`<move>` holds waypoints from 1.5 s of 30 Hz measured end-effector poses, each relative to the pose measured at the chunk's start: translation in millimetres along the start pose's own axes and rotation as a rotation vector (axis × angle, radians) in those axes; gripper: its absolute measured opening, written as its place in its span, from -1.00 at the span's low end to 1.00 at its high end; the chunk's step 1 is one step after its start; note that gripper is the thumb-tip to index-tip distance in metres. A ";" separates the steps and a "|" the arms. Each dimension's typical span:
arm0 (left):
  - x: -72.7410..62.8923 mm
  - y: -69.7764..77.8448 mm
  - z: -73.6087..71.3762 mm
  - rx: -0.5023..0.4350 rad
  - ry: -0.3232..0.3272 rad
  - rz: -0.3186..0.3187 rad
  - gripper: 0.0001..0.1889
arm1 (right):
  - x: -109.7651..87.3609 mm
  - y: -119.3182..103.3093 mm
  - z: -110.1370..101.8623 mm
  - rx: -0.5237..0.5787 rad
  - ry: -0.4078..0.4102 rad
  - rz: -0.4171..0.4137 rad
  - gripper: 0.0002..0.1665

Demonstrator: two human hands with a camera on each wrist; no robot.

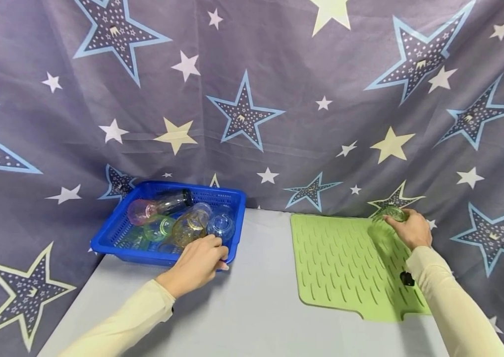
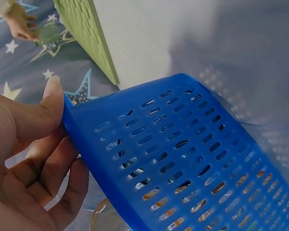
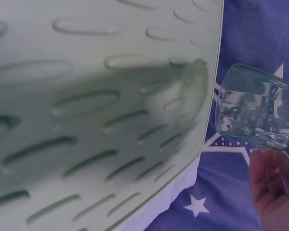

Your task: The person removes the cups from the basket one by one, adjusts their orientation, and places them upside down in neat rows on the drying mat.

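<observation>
My left hand point(image 1: 200, 263) pinches the front right rim of a blue plastic basket point(image 1: 122, 254). The thumb lies over the rim and the other fingers curl beneath it, as the left wrist view shows. Inside lie a pink glass point(image 1: 140, 212), an amber glass point(image 1: 186, 231), a green glass point(image 1: 159, 229), a blue glass point(image 1: 221, 228) and a dark-rimmed clear one point(image 1: 175, 202). On the far right, my right hand point(image 1: 414, 230) grips a clear green-tinted drinking glass point(image 3: 255, 106) by its base end. In the right wrist view its mouth points toward the far edge of a green drying mat point(image 1: 336, 263).
The basket and mat lie on a white table point(image 1: 265, 292), with bare tabletop between them. A purple curtain point(image 1: 252, 59) printed with stars hangs right behind. A small black object point(image 1: 407, 278) shows beside the right sleeve.
</observation>
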State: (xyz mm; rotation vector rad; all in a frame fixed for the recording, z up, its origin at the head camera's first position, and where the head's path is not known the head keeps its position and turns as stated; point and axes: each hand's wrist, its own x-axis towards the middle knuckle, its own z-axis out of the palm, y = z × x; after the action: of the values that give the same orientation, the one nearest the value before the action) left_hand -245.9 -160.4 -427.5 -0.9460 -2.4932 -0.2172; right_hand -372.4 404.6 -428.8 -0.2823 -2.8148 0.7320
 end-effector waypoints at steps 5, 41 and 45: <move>-0.5 -1.8 -3.1 0.000 -0.011 -0.005 -0.79 | 5.6 5.4 -5.1 -0.003 0.008 0.049 0.07; 4.5 8.2 3.0 -0.037 -0.013 0.031 -0.77 | -0.6 69.2 -24.4 -0.060 -0.143 0.184 0.16; 3.8 6.7 -0.8 -0.034 0.000 0.016 -0.76 | 8.9 63.9 -23.0 -0.039 -0.194 0.158 0.13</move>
State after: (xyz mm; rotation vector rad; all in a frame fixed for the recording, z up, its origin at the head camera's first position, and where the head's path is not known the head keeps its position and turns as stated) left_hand -243.7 -153.4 -425.0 -0.9791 -2.4887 -0.2549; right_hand -366.7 472.0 -439.6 -0.4693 -3.0193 0.7762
